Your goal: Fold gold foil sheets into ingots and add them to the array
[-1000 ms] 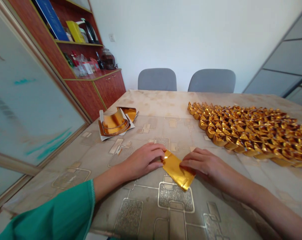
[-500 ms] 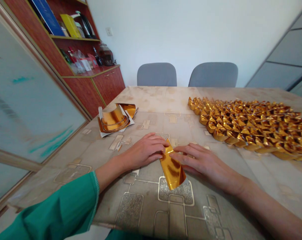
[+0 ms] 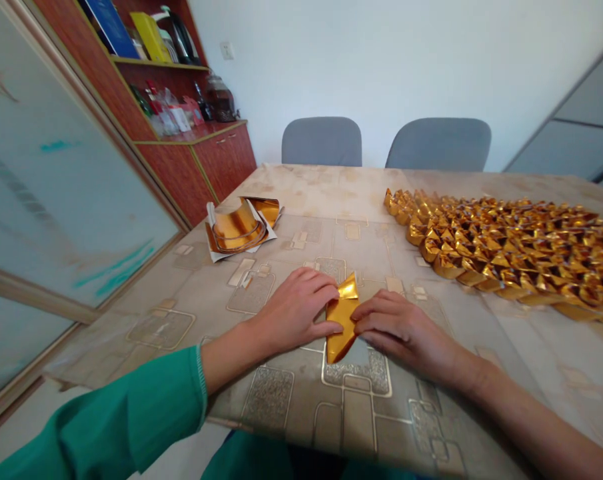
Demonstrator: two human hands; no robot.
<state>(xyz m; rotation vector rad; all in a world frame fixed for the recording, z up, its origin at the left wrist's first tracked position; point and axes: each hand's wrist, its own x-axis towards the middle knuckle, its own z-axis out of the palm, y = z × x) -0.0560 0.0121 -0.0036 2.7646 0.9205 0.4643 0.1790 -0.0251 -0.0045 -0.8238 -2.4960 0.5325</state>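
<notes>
Between my hands, just above the table's near part, is a strip of shiny gold foil paper [image 3: 340, 325], partly folded, with a bright crease near its far end. My left hand [image 3: 308, 301] grips its left edge, thumb on the near part and fingers toward the far end. From the other side, my right hand [image 3: 398, 325] pinches the right edge with bent fingers. A small pale underside shows near the right fingertips. Exactly how the folds lie under my fingers is hidden.
A stack of loose gold foil sheets [image 3: 238, 227] with white backs lies at the left. Rows of folded gold foil pieces [image 3: 506, 250] cover the table's right side. Two grey chairs [image 3: 321, 141] stand behind the patterned table [image 3: 261, 400]; a red-brown cabinet [image 3: 221, 160] is at back left.
The gold paper has been folded further and now looks shorter, with a crease across its far end. Both hands have shifted their grip on its edges. The view has tilted slightly.
</notes>
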